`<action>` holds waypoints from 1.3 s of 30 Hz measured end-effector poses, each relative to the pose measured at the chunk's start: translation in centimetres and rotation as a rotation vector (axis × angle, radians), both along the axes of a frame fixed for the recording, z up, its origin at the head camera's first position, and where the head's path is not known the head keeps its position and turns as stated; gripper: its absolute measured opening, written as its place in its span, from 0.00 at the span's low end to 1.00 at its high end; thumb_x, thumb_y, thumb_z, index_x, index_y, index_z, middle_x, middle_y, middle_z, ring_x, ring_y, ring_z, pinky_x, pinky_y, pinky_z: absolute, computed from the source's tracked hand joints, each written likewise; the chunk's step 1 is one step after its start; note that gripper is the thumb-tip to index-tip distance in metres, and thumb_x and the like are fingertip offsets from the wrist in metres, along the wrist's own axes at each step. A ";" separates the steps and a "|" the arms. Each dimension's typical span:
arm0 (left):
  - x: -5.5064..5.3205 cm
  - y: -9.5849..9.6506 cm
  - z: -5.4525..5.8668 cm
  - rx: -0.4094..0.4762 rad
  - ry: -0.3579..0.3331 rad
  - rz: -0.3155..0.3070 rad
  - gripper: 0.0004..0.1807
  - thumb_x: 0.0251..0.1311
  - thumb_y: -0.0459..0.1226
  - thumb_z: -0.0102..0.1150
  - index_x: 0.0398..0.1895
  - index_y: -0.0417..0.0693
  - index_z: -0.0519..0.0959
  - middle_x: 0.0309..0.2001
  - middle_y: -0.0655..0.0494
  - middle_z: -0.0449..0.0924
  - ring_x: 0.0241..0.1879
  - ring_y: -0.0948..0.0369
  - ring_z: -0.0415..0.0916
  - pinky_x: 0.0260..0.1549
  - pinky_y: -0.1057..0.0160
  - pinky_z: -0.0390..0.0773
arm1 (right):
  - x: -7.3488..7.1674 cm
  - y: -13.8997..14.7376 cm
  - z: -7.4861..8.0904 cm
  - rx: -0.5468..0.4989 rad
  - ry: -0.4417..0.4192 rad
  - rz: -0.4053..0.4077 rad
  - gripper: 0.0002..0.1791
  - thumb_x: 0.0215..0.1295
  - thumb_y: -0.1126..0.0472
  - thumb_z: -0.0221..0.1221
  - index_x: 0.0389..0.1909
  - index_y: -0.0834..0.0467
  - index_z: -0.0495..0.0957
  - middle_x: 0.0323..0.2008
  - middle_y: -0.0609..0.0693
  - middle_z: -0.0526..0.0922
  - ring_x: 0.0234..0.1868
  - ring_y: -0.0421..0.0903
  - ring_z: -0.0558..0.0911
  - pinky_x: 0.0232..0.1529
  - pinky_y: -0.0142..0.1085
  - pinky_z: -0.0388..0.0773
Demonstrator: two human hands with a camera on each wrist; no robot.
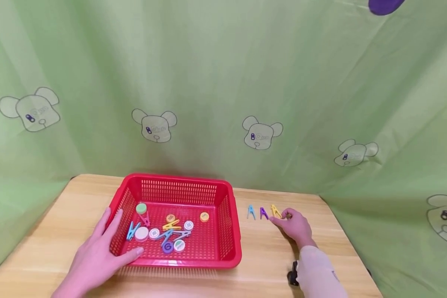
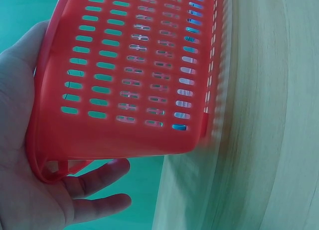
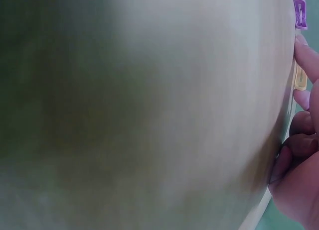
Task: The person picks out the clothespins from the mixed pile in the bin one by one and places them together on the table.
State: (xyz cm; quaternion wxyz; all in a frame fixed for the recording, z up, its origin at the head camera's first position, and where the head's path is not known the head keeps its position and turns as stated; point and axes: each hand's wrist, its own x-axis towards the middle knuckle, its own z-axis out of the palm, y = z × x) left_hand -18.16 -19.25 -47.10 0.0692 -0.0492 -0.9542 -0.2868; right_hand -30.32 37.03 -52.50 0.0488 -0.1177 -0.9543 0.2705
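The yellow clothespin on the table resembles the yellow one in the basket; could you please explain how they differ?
The right hand pinches the table clothespin; no hand touches the basket clothespin. The table clothespin lies roughly front-to-back, the basket clothespin crosswise. Both are yellow.

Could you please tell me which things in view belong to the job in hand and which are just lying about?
Seemingly part of the job:
yellow peg, pinched by the right hand
purple peg and blue peg, lined up beside it
red basket, left hand at its rim
other pegs, in the basket

Apparently just there:
round caps, in the basket
green curtain
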 end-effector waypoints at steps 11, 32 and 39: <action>-0.5 0.2 0.2 -0.003 0.073 -0.016 0.66 0.46 0.73 0.63 0.80 0.45 0.50 0.79 0.39 0.38 0.63 0.29 0.61 0.47 0.28 0.70 | 0.1 0.9 0.7 -0.004 0.004 0.019 0.35 0.50 0.30 0.70 0.39 0.57 0.74 0.39 0.57 0.78 0.38 0.55 0.74 0.39 0.46 0.70; 0.1 0.1 0.2 -0.003 0.060 0.004 0.67 0.45 0.74 0.63 0.80 0.45 0.50 0.78 0.37 0.38 0.64 0.27 0.59 0.48 0.26 0.67 | -1.2 0.4 2.9 -0.136 0.095 0.118 0.42 0.46 0.32 0.73 0.54 0.55 0.72 0.25 0.50 0.66 0.24 0.47 0.65 0.24 0.38 0.67; 0.1 0.1 -0.2 0.002 0.058 0.010 0.67 0.45 0.75 0.61 0.80 0.46 0.50 0.79 0.38 0.38 0.65 0.28 0.58 0.48 0.26 0.68 | -1.8 -1.9 4.9 -0.116 0.160 0.190 0.39 0.50 0.35 0.73 0.55 0.55 0.74 0.21 0.48 0.62 0.20 0.44 0.61 0.20 0.36 0.64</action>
